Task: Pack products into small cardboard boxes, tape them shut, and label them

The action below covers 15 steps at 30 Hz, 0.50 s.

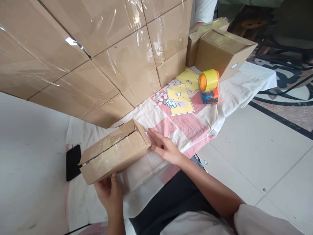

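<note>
A long cardboard box [117, 148] with clear tape along its top seam lies on the cloth-covered table in front of me. My left hand [109, 191] grips its near lower edge at the left end, thumb on the side and the other fingers hidden beneath. Against the box's right end rests my right hand [165, 147], its fingers stretched out and flat beside a small white label. Beyond them, a yellow tape roll sits in an orange and blue tape dispenser [209, 86]. Small paper labels [161, 98] and a yellow sheet [181, 99] are scattered nearby.
A tall wall of taped cartons [97, 55] stands along the table's far side. Two more cartons [217, 52] stand at the back right, with another person's sleeve [204, 11] behind. A black phone-like slab [73, 162] lies left of the box. The table's right edge borders tiled floor.
</note>
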Each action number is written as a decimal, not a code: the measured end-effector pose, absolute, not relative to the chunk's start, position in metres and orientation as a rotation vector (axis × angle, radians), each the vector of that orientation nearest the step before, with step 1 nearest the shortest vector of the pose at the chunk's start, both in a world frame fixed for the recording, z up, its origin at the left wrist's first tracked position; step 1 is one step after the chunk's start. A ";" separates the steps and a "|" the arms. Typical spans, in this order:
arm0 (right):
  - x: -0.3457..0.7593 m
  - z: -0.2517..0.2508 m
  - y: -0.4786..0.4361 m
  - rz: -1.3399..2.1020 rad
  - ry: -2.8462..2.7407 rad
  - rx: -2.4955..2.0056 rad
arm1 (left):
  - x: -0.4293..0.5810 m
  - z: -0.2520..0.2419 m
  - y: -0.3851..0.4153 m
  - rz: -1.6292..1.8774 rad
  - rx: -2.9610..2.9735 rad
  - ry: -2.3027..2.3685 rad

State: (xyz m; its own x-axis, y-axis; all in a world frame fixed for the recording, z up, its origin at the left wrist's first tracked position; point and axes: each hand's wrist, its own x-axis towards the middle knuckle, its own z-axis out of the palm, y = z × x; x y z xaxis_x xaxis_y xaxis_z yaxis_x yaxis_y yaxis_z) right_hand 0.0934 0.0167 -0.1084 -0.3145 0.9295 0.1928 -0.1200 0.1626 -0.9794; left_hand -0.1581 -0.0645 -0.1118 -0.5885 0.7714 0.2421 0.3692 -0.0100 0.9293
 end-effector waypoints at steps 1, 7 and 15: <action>0.095 -0.106 0.018 1.313 -1.508 -0.863 | -0.158 -0.113 -0.064 1.619 1.188 1.937; 0.102 -0.097 0.023 1.260 -1.664 -0.907 | -0.169 -0.114 -0.065 1.577 1.174 1.928; 0.156 -0.071 -0.027 0.869 -1.533 -1.015 | -0.152 -0.088 -0.056 1.318 1.408 1.990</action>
State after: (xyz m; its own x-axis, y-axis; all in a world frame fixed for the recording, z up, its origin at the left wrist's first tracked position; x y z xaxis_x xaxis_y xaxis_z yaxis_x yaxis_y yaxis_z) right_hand 0.1556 -0.0275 -0.0714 -0.0863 0.9265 0.3664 0.1621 0.3759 -0.9124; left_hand -0.1518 -0.0557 -0.0882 -0.4334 0.8771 0.2068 0.5327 0.0642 0.8439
